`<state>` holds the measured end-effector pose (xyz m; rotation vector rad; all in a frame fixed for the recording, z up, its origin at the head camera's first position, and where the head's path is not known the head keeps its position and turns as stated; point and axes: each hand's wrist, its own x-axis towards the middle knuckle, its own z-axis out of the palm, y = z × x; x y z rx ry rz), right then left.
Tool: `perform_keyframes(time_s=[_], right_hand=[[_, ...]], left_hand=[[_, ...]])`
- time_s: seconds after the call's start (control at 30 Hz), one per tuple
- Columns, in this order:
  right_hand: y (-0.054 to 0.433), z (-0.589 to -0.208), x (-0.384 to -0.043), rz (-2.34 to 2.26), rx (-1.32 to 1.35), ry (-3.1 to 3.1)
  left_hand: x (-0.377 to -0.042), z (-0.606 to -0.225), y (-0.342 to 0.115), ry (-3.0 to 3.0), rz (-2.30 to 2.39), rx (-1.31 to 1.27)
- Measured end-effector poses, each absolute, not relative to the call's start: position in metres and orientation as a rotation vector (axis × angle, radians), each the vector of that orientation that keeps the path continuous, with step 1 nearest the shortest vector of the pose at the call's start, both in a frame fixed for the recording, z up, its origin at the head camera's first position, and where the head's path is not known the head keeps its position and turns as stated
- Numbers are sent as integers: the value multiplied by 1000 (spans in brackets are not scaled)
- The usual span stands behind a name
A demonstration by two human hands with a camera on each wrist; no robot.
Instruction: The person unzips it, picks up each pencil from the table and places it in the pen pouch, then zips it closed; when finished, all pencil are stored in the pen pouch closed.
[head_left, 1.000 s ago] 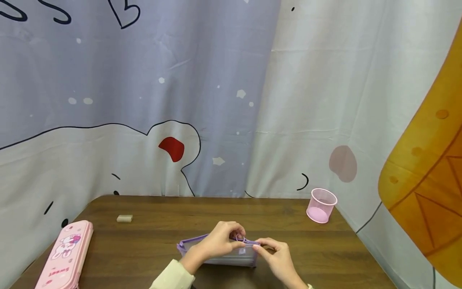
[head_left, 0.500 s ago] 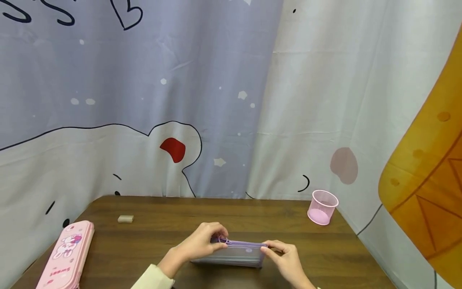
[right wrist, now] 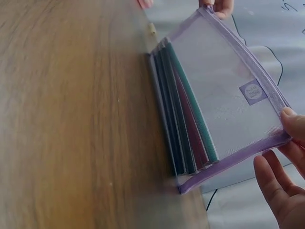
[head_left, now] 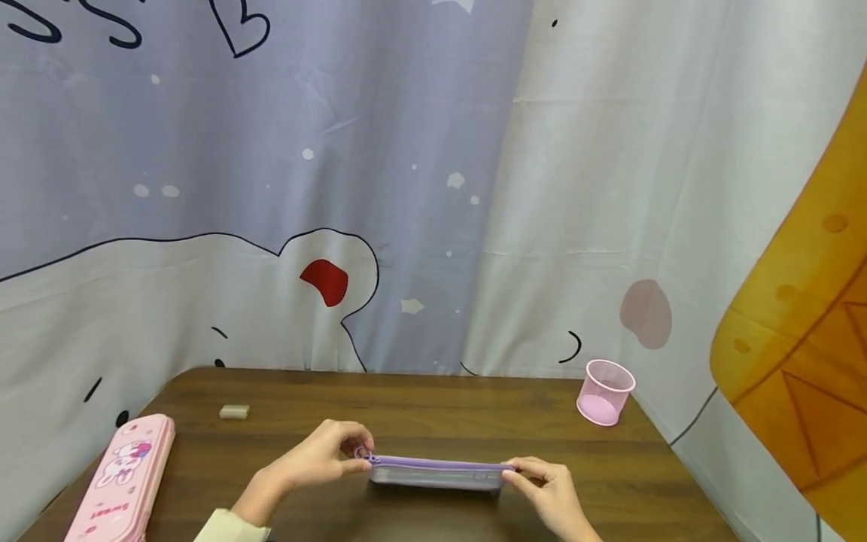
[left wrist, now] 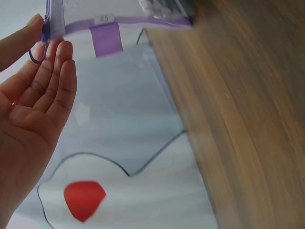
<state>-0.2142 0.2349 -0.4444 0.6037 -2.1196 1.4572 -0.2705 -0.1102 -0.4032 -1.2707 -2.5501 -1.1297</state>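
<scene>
A see-through mesh pencil pouch [head_left: 436, 476] with purple trim stands between both hands, low over the table. In the right wrist view, several slim dark blue, green and maroon pencil-like sticks [right wrist: 188, 109] lie along its bottom. My left hand [head_left: 314, 455] pinches the zipper end at the pouch's left top corner, thumb against the slider. A purple pull ring [left wrist: 38, 62] hangs there beside the fingers. At the opposite top corner, my right hand [head_left: 552, 493] pinches the purple edge between thumb and fingers. The zipper [head_left: 440, 463] runs straight and taut from one hand to the other.
A pink pencil case [head_left: 122, 482] with a rabbit print lies at the table's left edge. Behind it sits a small pale eraser-like block [head_left: 234, 412]. A pink mesh cup [head_left: 605, 393] stands at the back right, near the printed curtain [head_left: 406, 188].
My left hand has slid the zipper pull leftward along the pouch's top to its left end, closing the gap there. The right hand has shifted slightly right, still gripping its corner.
</scene>
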Motion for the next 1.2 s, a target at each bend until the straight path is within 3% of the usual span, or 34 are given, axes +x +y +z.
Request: perform_keyframes(time_s=[0.17, 0.47, 1.03, 1.2], right_hand=[[241, -456, -222, 1319, 648, -2188], [234, -461, -220, 1026, 481, -2520], [241, -490, -207, 342, 975, -2576], [245, -499, -202, 290, 969, -2578]], left_hand=[[-267, -406, -124, -2550, -1129, -1253], [-259, -424, -120, -2583, -1022, -1378], [-237, -453, -118, -2869, -495, -1365], [-235, -451, -121, -2907, -446, -1422]])
